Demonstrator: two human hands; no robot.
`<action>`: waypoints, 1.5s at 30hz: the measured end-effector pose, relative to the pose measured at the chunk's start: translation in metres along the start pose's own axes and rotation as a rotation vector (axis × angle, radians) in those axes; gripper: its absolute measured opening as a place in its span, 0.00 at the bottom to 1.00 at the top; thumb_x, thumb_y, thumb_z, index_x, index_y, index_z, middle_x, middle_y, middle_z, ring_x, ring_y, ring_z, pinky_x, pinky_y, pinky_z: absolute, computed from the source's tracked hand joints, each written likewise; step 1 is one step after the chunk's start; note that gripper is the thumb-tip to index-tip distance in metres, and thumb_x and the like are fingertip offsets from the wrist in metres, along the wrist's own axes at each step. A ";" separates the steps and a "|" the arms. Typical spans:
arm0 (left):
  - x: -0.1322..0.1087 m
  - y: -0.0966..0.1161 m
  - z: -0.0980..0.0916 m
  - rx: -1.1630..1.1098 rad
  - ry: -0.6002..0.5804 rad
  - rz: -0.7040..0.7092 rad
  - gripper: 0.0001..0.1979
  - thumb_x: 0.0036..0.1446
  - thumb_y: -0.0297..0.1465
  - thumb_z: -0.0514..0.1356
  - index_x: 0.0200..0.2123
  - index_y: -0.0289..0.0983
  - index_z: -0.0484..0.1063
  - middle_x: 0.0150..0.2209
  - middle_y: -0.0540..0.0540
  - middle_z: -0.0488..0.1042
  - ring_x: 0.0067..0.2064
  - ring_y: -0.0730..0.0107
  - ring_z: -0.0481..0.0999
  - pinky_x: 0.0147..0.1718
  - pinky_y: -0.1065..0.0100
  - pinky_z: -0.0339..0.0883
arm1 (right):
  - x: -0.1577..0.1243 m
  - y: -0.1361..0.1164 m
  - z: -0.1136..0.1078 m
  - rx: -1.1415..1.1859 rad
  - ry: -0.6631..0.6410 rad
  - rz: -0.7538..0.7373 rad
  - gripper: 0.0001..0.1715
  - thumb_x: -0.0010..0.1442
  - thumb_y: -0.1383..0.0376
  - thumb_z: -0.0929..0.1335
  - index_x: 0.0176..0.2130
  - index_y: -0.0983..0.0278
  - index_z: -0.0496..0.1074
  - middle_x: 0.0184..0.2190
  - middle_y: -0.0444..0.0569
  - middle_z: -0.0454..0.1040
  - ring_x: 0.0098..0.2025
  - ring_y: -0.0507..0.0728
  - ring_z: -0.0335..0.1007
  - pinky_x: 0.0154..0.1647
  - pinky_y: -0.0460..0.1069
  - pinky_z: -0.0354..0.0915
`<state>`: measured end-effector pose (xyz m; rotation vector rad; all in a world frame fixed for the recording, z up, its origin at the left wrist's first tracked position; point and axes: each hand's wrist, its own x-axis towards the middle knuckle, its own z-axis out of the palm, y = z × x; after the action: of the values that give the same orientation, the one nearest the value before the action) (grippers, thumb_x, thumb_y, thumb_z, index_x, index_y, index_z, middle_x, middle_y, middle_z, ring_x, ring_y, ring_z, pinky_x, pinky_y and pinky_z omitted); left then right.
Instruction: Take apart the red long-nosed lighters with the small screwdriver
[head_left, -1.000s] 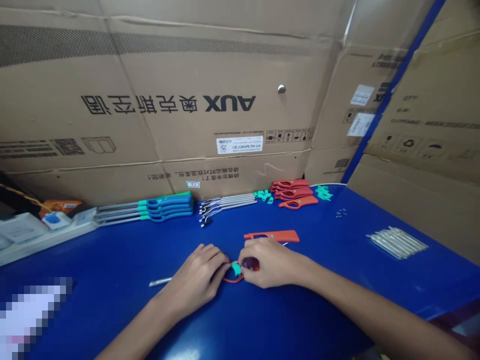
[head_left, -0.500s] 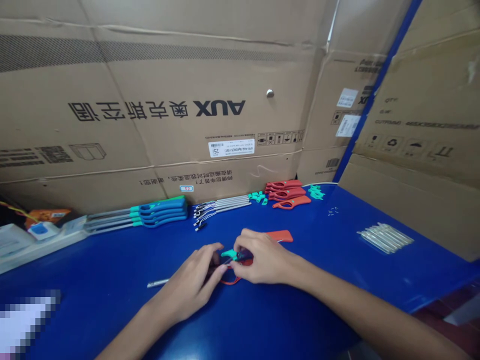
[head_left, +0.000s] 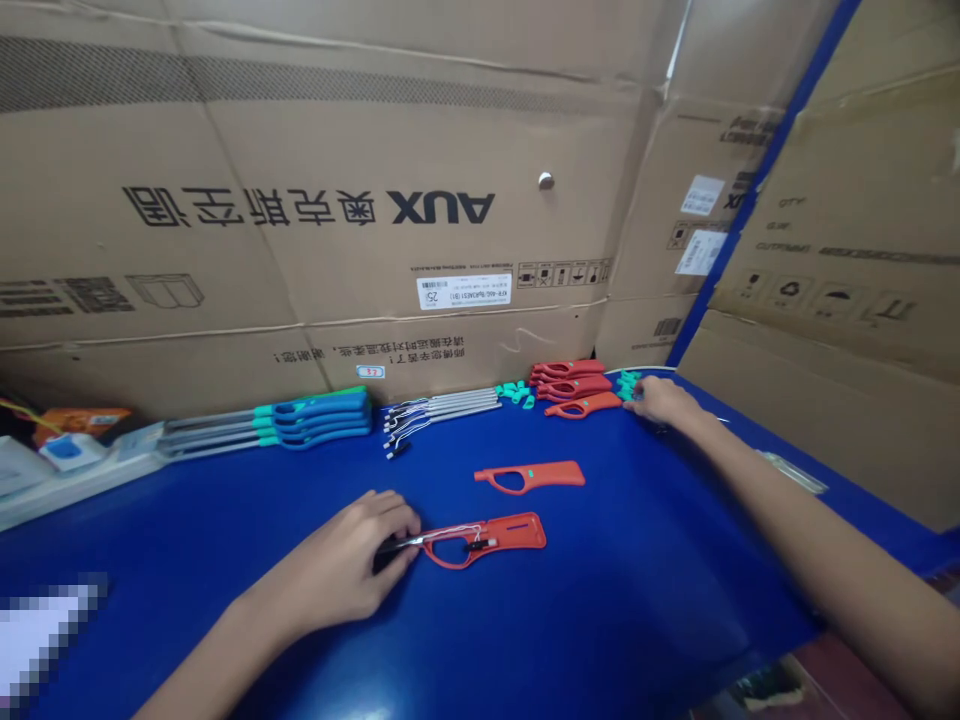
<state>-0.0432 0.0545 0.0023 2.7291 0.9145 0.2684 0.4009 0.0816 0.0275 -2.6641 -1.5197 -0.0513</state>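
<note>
My left hand [head_left: 367,550] is closed around a thin metal tube [head_left: 409,541] where it joins an orange lighter handle half [head_left: 517,535]. This half lies open side up, with white wires and a small black igniter part [head_left: 478,545] on it. Most of the tube is hidden under my fingers. At the back right, the fingertips of my right hand [head_left: 664,402] pinch at the edge of a pile of small green plastic pieces [head_left: 628,382]. Another orange handle half [head_left: 551,475], outer side up, lies just behind the first one.
Stacked blue-handled lighters [head_left: 322,420] lie at the back left beside a white power strip [head_left: 90,480]. Metal tubes with wires [head_left: 450,403], green collars [head_left: 514,393] and orange-red handle halves [head_left: 570,382] line the cardboard wall [head_left: 315,270]. Clear tubes [head_left: 795,472] lie at right.
My right hand has left the middle and moved to the green pile at the back right. My left hand has shifted slightly left and down, uncovering the handle half and its wires.
</note>
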 end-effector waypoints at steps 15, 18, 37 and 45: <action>0.001 0.000 0.006 -0.076 0.063 0.003 0.06 0.63 0.28 0.55 0.35 0.38 0.71 0.35 0.47 0.73 0.37 0.65 0.73 0.37 0.67 0.65 | -0.145 -0.126 -0.034 0.265 -0.402 -1.012 0.10 0.52 0.59 0.73 0.33 0.62 0.75 0.30 0.46 0.76 0.32 0.56 0.71 0.28 0.47 0.58; 0.002 0.001 0.008 -0.033 0.061 0.002 0.06 0.64 0.29 0.54 0.36 0.38 0.71 0.35 0.46 0.73 0.37 0.65 0.73 0.37 0.66 0.65 | -0.159 -0.142 -0.016 0.154 -0.382 -1.012 0.19 0.48 0.55 0.76 0.35 0.63 0.73 0.34 0.49 0.76 0.36 0.60 0.71 0.27 0.47 0.54; 0.003 -0.002 0.003 -0.168 0.082 -0.080 0.05 0.60 0.32 0.57 0.35 0.38 0.72 0.33 0.49 0.72 0.33 0.70 0.71 0.32 0.70 0.63 | -0.158 -0.140 0.024 0.448 -0.380 -0.828 0.18 0.48 0.59 0.77 0.36 0.62 0.70 0.33 0.45 0.73 0.35 0.56 0.68 0.29 0.46 0.52; 0.004 -0.002 -0.004 -0.136 0.048 -0.098 0.08 0.62 0.33 0.56 0.34 0.39 0.72 0.32 0.49 0.73 0.33 0.68 0.71 0.32 0.69 0.62 | -0.161 -0.136 0.022 0.508 -0.407 -0.877 0.23 0.51 0.64 0.74 0.45 0.61 0.65 0.37 0.45 0.73 0.37 0.56 0.69 0.32 0.46 0.56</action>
<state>-0.0424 0.0593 0.0056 2.5560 1.0005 0.3653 0.2023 0.0142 0.0016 -1.5315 -2.3018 0.7460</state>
